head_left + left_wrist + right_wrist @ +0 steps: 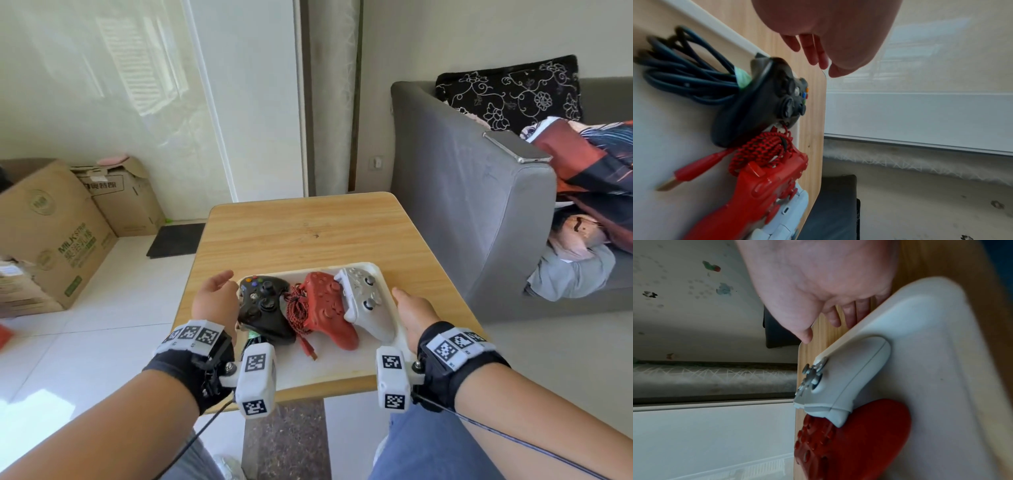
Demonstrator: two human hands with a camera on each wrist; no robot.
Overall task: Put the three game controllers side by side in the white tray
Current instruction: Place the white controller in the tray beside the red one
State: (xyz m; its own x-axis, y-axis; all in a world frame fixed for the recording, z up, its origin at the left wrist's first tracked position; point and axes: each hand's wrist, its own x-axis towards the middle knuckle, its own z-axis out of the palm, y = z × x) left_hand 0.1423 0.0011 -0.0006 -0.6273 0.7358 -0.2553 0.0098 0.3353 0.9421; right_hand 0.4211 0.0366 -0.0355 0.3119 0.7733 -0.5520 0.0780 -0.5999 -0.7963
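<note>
Three controllers in the white tray (pixel 356 359), counted off: one black controller (pixel 264 308) on the left, one red controller (pixel 327 308) in the middle, one white controller (pixel 364 301) on the right. Side by side, long axes running roughly toward the near edge, white overlapping red at the shoulder. Two cable bundles too: one red braided cable (pixel 298 310) wedged between black and red, one dark cable (pixel 684 78) tucked behind the black one.

Left hand (pixel 215 301) just left of the black controller, fingers loose and spread, gripping nothing. Right hand (pixel 412 308) at the tray's right rim, fingers relaxed, nothing held. Each hand nearest its own end of the row; red equally far from both. Looks complete, barring a nudge to untangle that overlap.
</note>
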